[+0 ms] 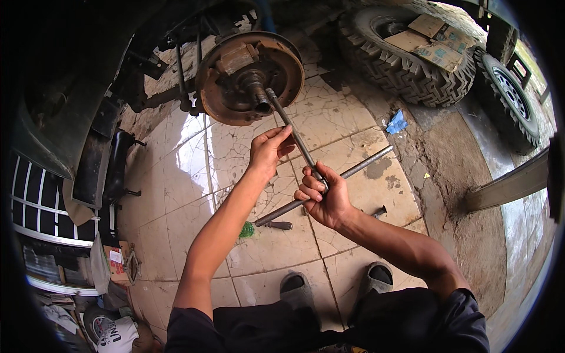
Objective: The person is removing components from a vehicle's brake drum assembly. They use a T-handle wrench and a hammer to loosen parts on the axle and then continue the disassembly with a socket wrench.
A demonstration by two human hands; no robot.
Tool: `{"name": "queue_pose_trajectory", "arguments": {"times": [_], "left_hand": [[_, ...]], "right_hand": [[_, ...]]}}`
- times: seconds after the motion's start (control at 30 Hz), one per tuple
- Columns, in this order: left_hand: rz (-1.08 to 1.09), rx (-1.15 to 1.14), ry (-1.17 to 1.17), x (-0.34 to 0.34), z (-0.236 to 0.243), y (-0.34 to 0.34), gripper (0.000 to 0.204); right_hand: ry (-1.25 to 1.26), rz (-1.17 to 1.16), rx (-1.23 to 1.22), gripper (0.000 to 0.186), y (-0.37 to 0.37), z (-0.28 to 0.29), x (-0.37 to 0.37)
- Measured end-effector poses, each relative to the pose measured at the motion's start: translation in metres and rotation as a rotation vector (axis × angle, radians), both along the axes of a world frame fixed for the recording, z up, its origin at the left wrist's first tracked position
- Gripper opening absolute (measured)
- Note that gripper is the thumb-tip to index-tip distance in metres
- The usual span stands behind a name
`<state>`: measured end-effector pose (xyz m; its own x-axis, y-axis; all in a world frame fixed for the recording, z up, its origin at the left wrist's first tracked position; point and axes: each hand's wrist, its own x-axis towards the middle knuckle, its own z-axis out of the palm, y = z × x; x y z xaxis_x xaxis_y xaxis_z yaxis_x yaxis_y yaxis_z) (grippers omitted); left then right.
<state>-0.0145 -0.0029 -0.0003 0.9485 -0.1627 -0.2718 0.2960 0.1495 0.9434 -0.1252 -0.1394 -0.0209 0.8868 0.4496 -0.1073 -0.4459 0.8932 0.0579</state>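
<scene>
Left hand point(272, 152) pinching ahead, right hand point(326, 197) curled nearer, forearms point(219, 229) bare

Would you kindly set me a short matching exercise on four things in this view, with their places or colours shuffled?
Things:
1. Left hand
2. Cardboard
3. Right hand
4. Crumpled scrap

Places or colours:
A. Bright blue
B. Fingers closed around the metal rod, lower in the picture
C. On top of the large tyre
D. At the metal rod, higher in the picture

Right pairs: 1-D, 2-C, 3-B, 4-A
</scene>
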Motion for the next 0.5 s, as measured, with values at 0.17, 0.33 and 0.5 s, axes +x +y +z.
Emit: {"name": "queue_pose_trajectory", "arguments": {"times": [0.17,0.33,0.5], "left_hand": [[0.015,-0.024,-0.006,0.001,-0.002,0.005,0.016],[-0.031,-0.022,-0.016,0.012,-0.001,0.007,0.016],[-0.162,-0.064,0.035,0.011,-0.014,0.011,0.018]], "right_hand": [[0.021,-0.022,-0.005,0.027,0.008,0.01,0.002],[-0.022,0.0,-0.216,0.025,0.005,0.006,0.013],[-0.908,0.017,-2.315,0.015,-0.023,-0.012,0.02]]}}
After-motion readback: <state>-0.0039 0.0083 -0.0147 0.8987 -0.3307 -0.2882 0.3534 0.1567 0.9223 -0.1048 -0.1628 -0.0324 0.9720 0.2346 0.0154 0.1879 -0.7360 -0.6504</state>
